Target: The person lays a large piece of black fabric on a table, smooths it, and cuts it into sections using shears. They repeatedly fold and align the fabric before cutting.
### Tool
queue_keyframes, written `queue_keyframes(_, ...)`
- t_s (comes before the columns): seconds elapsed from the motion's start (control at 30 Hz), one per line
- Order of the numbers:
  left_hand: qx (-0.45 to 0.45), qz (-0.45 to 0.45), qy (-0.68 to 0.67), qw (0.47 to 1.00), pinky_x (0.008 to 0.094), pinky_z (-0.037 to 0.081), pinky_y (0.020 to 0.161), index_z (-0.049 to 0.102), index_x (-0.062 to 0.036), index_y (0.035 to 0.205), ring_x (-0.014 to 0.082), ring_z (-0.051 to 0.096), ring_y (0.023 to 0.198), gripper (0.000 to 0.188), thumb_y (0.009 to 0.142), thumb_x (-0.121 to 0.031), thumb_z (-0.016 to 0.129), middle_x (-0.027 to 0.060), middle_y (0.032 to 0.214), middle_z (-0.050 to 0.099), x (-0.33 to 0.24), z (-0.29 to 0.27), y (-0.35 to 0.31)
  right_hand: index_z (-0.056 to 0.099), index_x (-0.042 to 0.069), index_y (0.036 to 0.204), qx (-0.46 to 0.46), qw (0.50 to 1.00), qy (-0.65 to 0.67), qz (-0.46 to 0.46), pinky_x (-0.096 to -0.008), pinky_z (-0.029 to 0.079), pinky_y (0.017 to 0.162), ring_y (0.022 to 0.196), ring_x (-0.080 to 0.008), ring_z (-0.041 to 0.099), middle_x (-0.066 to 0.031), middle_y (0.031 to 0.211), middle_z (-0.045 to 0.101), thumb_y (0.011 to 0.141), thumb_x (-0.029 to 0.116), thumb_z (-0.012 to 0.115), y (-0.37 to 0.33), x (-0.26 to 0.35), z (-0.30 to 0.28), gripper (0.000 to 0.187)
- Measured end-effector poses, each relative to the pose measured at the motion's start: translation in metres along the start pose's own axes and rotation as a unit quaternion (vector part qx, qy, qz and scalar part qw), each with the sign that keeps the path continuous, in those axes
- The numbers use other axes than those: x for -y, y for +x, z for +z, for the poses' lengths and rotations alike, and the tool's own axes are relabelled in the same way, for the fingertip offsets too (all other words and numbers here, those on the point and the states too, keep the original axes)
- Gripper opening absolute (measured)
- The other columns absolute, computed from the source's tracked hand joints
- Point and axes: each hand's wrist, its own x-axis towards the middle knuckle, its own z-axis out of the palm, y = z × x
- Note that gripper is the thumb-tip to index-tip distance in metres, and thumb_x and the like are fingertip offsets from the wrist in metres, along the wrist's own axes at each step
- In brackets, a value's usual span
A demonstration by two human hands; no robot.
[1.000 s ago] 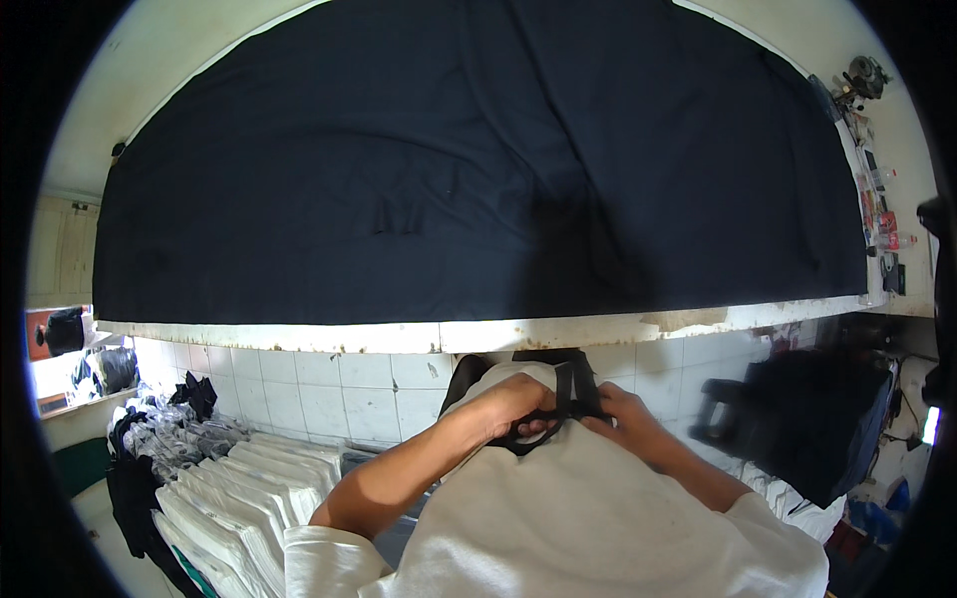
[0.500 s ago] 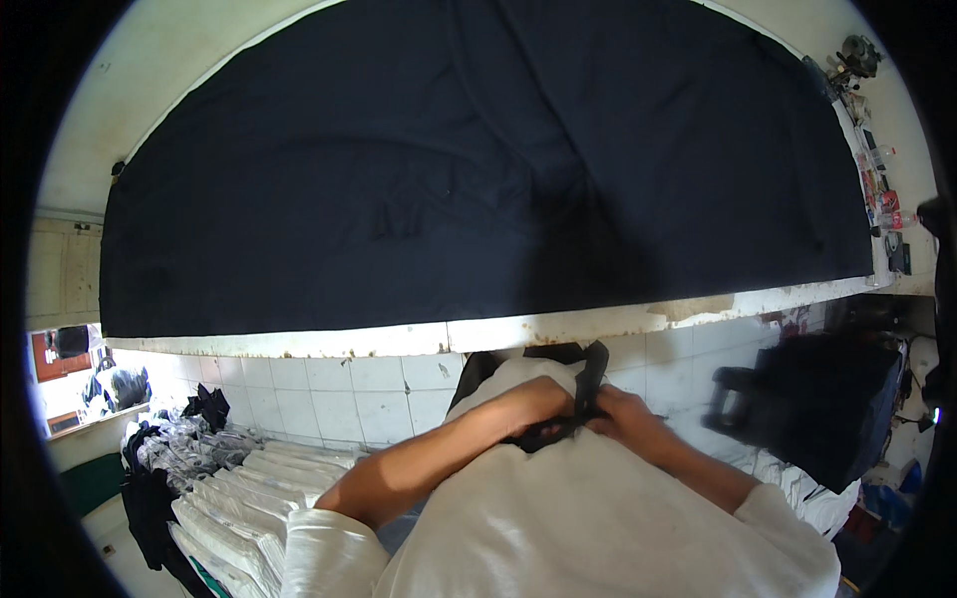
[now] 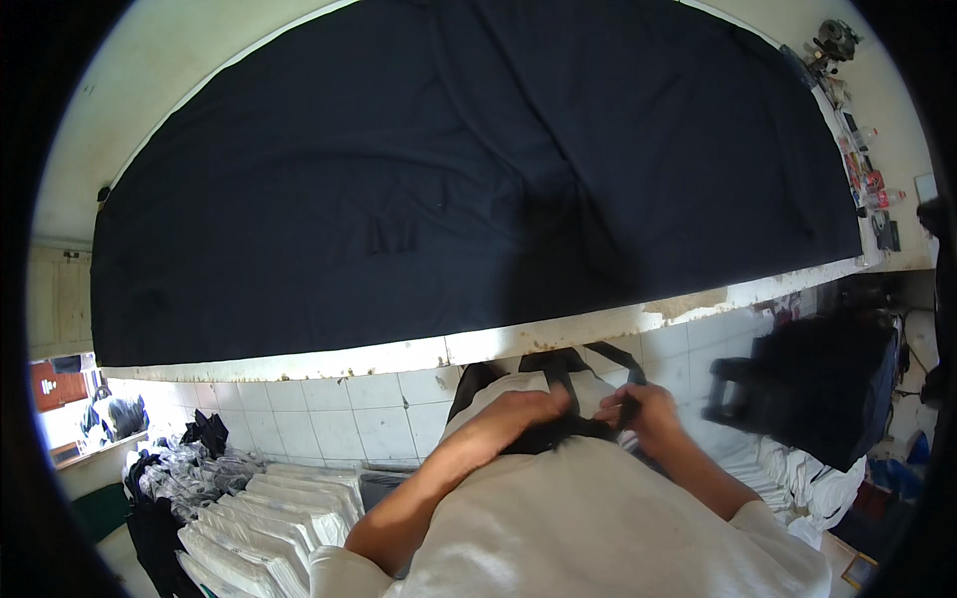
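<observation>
At my waist, in front of a pale shirt [image 3: 598, 508], both hands work on a black belt-like strap [image 3: 620, 359]. My right hand [image 3: 653, 411] pinches one length of it, which rises and curves toward the table edge. My left hand [image 3: 528, 409] is closed beside a second dark length, its fingertips partly hidden; the strap seems to be in its grip. Dark fabric lies bunched between the hands, below the fingers. Just beyond them a large dark navy cloth [image 3: 329, 199] lies spread over the table, with soft folds and a shadow on it.
The table's worn white edge [image 3: 419, 351] runs right in front of me. White plastic-wrapped garment stacks [image 3: 269, 518] sit at left. A black bulky object [image 3: 817, 389] stands at right. Bottles and small items [image 3: 872, 189] line the table's right end. The floor is white tile [image 3: 344, 429].
My hands have moved apart, the right one outward to the right with its strap length. The left hand has shifted slightly left. The whole view has tilted a little.
</observation>
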Motion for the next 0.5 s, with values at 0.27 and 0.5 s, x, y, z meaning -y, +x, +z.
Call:
queue_keyframes(0.27,-0.102,0.068,-0.091,0.988,0.0229,0.044,0.063,0.067,-0.0031,0.105,0.0093,0.054,0.070,0.018,0.110,-0.020,0.065,0.0100,0.097,0.072,-0.034,-0.072,0.016,0.057,0.001,0.105,-0.069,0.994,0.011,-0.083,-0.0502,0.064,0.078,0.080,-0.0368,0.076,-0.0257,0.099,0.073,0.115,0.024,0.038,0.005,0.015,-0.024,0.031)
queue_keyframes(0.5,0.054,0.140,-0.311,0.938,0.0322,0.044,0.071,0.064,-0.0044,0.107,0.0195,0.056,0.079,0.022,0.108,-0.020,0.048,0.0035,0.078,0.058,-0.009,-0.087,-0.003,0.063,-0.003,0.110,-0.111,0.987,-0.112,-0.008,-0.0509,0.064,0.079,0.082,-0.0390,0.078,-0.0256,0.098,0.074,0.114,0.028,0.043,0.023,0.010,-0.056,0.037)
